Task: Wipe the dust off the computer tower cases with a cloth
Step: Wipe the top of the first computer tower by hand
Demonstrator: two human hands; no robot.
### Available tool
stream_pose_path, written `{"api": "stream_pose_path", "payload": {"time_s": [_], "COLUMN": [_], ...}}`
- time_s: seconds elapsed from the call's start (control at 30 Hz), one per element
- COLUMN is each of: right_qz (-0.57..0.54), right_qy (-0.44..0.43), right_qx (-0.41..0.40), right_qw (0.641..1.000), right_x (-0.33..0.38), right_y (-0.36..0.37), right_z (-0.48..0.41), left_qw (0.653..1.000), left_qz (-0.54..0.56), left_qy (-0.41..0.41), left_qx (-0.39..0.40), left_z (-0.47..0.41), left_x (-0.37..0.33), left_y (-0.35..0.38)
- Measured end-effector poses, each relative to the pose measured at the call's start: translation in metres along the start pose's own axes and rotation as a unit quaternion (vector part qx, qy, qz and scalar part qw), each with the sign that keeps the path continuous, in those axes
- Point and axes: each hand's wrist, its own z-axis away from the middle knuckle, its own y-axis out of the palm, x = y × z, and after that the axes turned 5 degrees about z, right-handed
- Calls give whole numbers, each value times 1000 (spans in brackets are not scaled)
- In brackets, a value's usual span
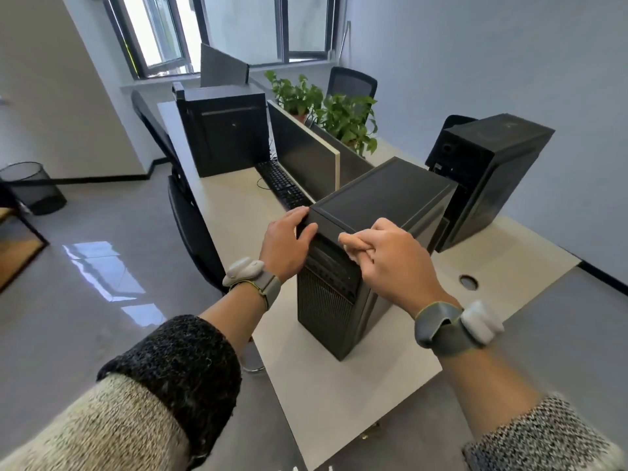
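Note:
A black computer tower [384, 198] stands upright on the white desk [339, 385] right in front of me. My left hand [285, 243] grips its top front left corner, thumb on the front face. My right hand [384, 256] pinches a small pale cloth [350, 248] against the top front edge of the same tower; most of the cloth is hidden in my fingers. A second black tower [489, 171] stands behind it to the right. A third black tower [227, 130] stands at the far end of the desk.
A monitor [302, 154] and black keyboard [283, 185] sit between the towers, by a desk divider. Potted plants [343, 113] stand behind. Black chairs [190, 212] line the desk's left side. A mesh bin [34, 188] is on the floor at left. A cable hole [468, 282] is in the desk.

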Motion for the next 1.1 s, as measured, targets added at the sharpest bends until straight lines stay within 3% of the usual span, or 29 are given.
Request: {"api": "stream_pose_path", "payload": {"time_s": [0.3,0.47,0.67,1.1], "right_qz": [152,124,194,212], "right_qy": [24,121,189,194], "right_qx": [-59,-97,-131,-132], "right_qw": [986,980,954,948], "right_x": [58,78,115,131], "right_y": [27,33,76,84], "right_z": [4,-12,-35,-48], "left_qw": [997,990,977,963], "left_qz": [68,103,125,118], "left_qy": [37,44,56,89], "left_qx": [15,84,164,224], "left_z": [-16,-29,-42,-46], "left_x": [44,71,91,89], "left_y": [-14,-35,-55,-62]}}
